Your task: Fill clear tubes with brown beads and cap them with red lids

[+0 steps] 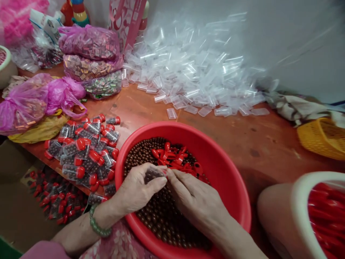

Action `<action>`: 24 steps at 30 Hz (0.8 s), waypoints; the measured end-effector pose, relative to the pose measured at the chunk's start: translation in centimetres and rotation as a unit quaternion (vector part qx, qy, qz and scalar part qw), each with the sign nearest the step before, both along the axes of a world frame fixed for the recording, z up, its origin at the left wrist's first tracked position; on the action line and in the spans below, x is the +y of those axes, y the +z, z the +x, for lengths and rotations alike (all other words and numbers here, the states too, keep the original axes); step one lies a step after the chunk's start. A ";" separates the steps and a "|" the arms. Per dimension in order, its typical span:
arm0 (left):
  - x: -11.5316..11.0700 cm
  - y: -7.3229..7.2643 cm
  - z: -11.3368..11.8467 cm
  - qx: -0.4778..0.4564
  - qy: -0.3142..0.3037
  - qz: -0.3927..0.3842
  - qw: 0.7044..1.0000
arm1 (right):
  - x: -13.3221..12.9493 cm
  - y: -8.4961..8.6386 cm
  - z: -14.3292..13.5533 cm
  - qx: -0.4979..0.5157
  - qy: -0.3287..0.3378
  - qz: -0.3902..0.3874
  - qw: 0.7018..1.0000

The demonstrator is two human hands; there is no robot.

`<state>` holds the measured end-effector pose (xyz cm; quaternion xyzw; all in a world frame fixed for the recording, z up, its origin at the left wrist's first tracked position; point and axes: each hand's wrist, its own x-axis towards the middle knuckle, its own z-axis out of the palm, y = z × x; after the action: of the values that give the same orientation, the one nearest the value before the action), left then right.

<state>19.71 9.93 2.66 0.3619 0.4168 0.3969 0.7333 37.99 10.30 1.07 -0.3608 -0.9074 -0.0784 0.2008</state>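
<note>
Over a red basin [237,180] of brown beads [161,219], my left hand [140,187] is closed around a small clear container [153,173] with dark beads inside. My right hand [194,198] meets it at the container's right end, its thumb and fingers pinched on a small red cap [165,172] that is mostly covered. Loose red caps [172,155] lie on the beads behind my hands. Left of the basin, on the table, is a pile of filled clear containers with red caps [88,151].
A large heap of clear empty containers [194,82] lies along the wall. Pink bags [91,43] are stacked at the back left. At the right are a yellow basket [320,138] and a white tub [299,201] of red pieces. More capped containers [59,198] sit low at the left.
</note>
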 end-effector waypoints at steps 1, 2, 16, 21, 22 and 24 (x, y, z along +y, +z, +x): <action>0.0 0.1 0.0 0.008 -0.002 0.003 1.000 | 0.2 0.0 -0.1 0.015 0.001 -0.019 1.000; 0.0 0.1 0.0 0.015 -0.005 0.006 1.000 | 0.5 0.2 -0.2 0.042 -0.006 -0.059 0.997; -0.1 0.1 0.2 0.050 -0.096 0.079 0.991 | 0.4 3.7 -1.5 0.322 -0.043 -0.254 0.911; -0.1 0.2 -0.1 0.118 -0.105 0.100 0.982 | 0.6 4.3 -1.3 0.263 -0.020 -0.234 0.936; -0.1 0.3 -0.1 0.126 -0.108 0.101 0.981 | 0.6 4.3 -1.2 0.255 -0.016 -0.238 0.937; -0.1 0.3 -0.2 0.148 -0.118 0.101 0.977 | 0.6 4.4 -1.0 0.244 -0.012 -0.246 0.938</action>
<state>19.54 9.87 2.98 0.5359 0.4329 0.2897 0.6644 37.00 10.90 5.47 -0.4177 -0.8170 0.2356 0.3203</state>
